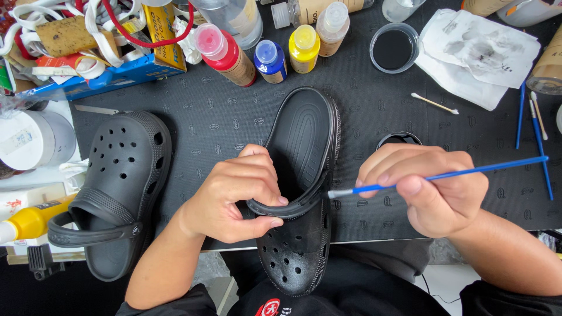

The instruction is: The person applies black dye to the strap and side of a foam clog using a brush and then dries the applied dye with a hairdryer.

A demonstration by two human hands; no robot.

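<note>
One black perforated clog, strap forward.

You are at a craft workbench: a black patterned rubber mat, small squeeze bottles of red, blue and yellow paint, spare thin blue-handled brushes and a paint-stained white rag

We have one view only, from the head, looking straight down and close on the mat around our fingers.
</note>
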